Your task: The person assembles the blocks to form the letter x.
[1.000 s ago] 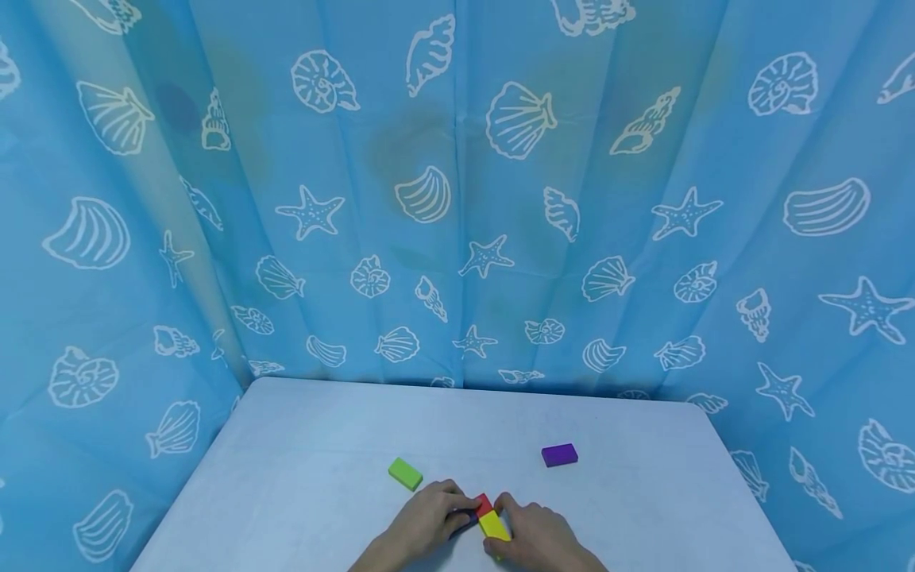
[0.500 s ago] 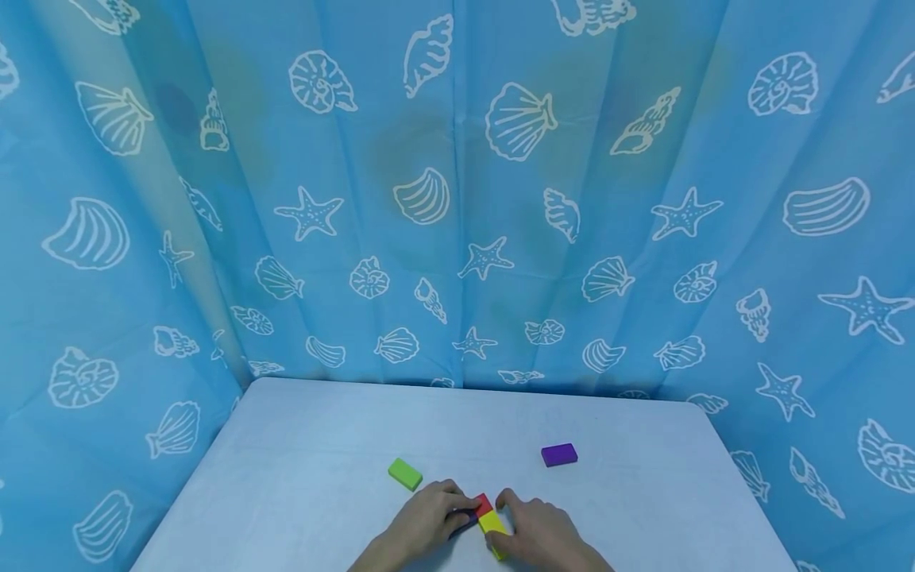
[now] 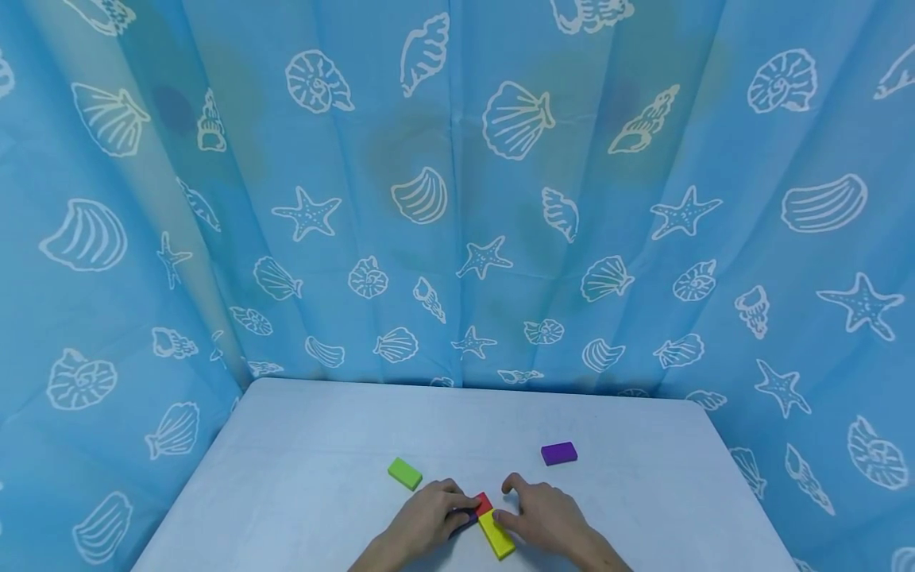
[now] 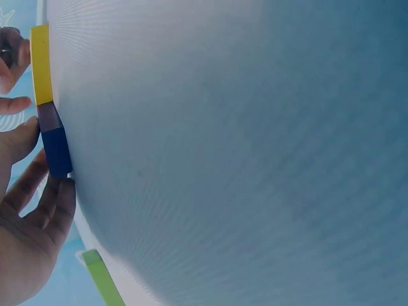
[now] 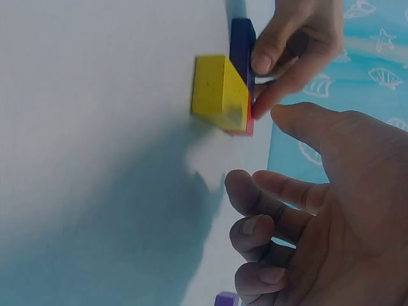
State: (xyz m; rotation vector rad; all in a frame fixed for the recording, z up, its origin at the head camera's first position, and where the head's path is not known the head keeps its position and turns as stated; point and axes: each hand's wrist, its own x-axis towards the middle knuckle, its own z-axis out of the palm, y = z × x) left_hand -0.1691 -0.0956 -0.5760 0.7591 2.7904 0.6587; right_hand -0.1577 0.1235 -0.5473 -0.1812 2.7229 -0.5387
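Observation:
Near the front of the white table, three small blocks lie against one another: a red block [image 3: 483,501], a yellow block [image 3: 496,535] and a dark blue block [image 3: 465,523]. My left hand [image 3: 427,512] holds the dark blue block [image 4: 56,152] between thumb and fingers, with its index fingertip at the red block [image 5: 250,121]. To the right of the yellow block [image 5: 209,89], my right hand [image 3: 549,516] holds nothing, its thumb and index finger spread apart. In the right wrist view its fingers [image 5: 254,231] bend loosely, apart from the blocks.
A light green block [image 3: 405,473] lies beyond my left hand, and a purple block [image 3: 559,454] farther back on the right. Behind the white table [image 3: 322,429] hangs a blue curtain [image 3: 457,199] with white shell prints, also along both sides.
My right hand has let go of the yellow block and shifted slightly right and away from me, its fingers spreading. My left hand and the blocks stay in place.

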